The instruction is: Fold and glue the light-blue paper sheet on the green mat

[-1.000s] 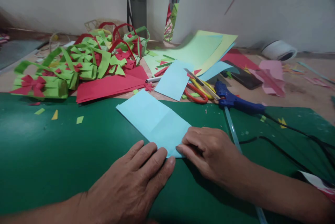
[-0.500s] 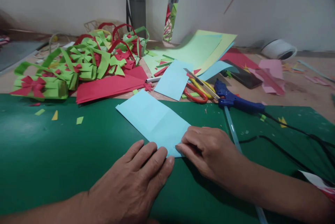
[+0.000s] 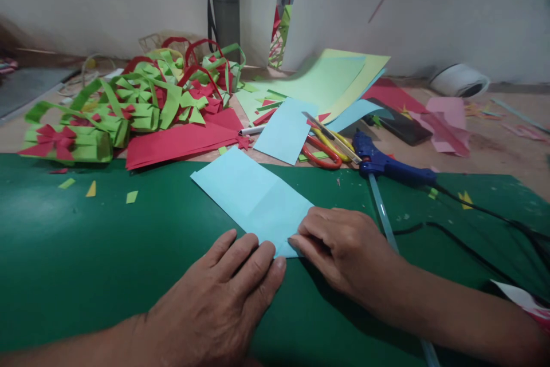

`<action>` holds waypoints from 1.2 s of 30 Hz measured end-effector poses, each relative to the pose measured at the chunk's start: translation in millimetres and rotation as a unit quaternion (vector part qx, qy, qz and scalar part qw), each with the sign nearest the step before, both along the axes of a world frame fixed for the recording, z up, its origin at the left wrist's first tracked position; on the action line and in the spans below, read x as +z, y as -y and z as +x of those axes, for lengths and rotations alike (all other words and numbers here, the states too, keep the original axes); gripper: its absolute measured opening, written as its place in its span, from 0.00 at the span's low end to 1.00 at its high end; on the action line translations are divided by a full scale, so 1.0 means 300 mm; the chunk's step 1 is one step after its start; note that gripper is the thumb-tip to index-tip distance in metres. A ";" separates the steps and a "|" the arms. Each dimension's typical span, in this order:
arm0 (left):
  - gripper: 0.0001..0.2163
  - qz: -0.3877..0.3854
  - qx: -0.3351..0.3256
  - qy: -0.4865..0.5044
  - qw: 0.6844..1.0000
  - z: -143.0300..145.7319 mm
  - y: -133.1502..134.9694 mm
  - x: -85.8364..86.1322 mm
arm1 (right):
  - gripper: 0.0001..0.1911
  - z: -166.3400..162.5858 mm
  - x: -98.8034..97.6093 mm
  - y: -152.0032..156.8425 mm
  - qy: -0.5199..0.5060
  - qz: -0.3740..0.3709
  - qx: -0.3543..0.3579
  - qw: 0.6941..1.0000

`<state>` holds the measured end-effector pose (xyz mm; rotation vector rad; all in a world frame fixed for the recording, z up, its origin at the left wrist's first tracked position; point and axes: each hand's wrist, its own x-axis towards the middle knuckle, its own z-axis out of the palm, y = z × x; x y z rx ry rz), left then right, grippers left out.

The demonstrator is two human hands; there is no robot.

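A light blue sheet of paper (image 3: 258, 189) lies slantwise on the green mat (image 3: 129, 258), with a faint crease across its middle. Along its lower edge my left hand (image 3: 227, 292) rests flat, fingers stretched out and fingertips on the paper. My right hand (image 3: 348, 247) pinches the near right corner between thumb and bent fingers, where a small flap is folded over. Part of that corner is hidden under the fingers. Just beyond it sits a second light blue paper piece (image 3: 286, 132).
Small green paper bags with red bows (image 3: 64, 141) crowd the back left, beside red paper strips (image 3: 184, 138). A blue glue gun (image 3: 393, 169), orange-handled scissors (image 3: 324, 155) and a dark phone (image 3: 404, 126) lie right. A dark bottle (image 3: 226, 18) stands behind.
Both hands and the paper stay almost in place. The small folded flap at the pinched corner shows slightly more clearly.
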<state>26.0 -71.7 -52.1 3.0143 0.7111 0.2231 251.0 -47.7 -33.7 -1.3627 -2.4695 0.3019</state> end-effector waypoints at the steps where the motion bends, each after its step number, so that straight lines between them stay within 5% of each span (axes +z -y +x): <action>1: 0.33 0.003 -0.004 0.011 1.000 -0.001 -0.002 -0.008 | 0.12 0.000 0.000 0.000 0.000 0.001 0.000 1.000; 8: 0.35 0.001 0.005 0.032 0.999 -0.003 0.000 -0.039 | 0.12 -0.001 -0.001 0.001 0.002 0.006 -0.002 1.000; 18: 0.34 -0.022 0.043 -0.038 0.998 0.009 0.006 0.052 | 0.11 -0.001 0.013 -0.001 0.021 -0.027 -0.017 0.999; 36: 0.32 -0.039 0.033 -0.040 0.998 0.011 0.001 0.044 | 0.11 0.009 0.022 0.001 0.022 -0.067 -0.038 0.997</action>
